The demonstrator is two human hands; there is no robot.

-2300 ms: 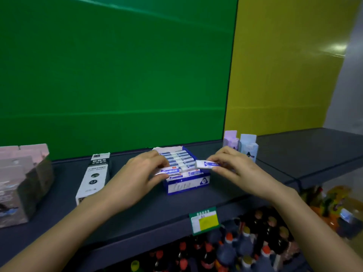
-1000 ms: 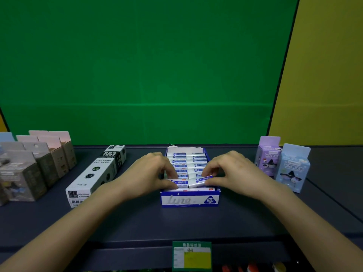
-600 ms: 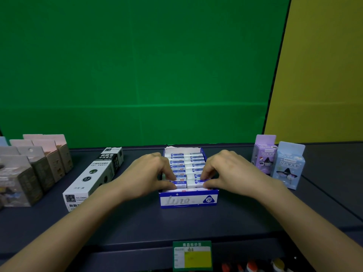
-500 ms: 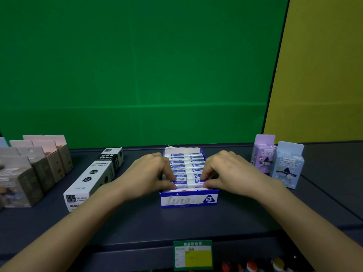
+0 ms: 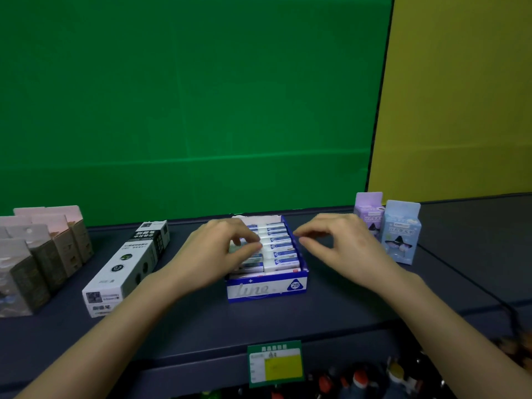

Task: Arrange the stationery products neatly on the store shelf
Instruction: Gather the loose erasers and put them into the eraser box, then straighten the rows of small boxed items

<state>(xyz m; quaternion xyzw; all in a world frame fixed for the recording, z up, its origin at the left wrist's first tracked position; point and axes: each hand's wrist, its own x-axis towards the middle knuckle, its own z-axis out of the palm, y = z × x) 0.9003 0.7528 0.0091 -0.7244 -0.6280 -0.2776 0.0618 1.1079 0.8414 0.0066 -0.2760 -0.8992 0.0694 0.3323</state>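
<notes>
Light: falling dim and even from overhead; green wall (image 5: 187,110) showing brightest across the upper frame
Shadows: pooling softly on the dark shelf (image 5: 288,321)
Blur: smearing the lower right corner; softening print on boxes at left edge
Distortion: bending lines towards the frame edges

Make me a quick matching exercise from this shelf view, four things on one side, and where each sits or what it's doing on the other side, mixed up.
Things:
1. blue display box
2. long white and black box
3. pale blue carton
4. left hand

Places or states:
A. lying flat, left of the display box
B. standing upright at the right, beside a purple carton
C. fingers resting on the packets inside the box
D. centre of the shelf, filled with white packets

Pairs: 1-D, 2-A, 3-B, 4-C
</notes>
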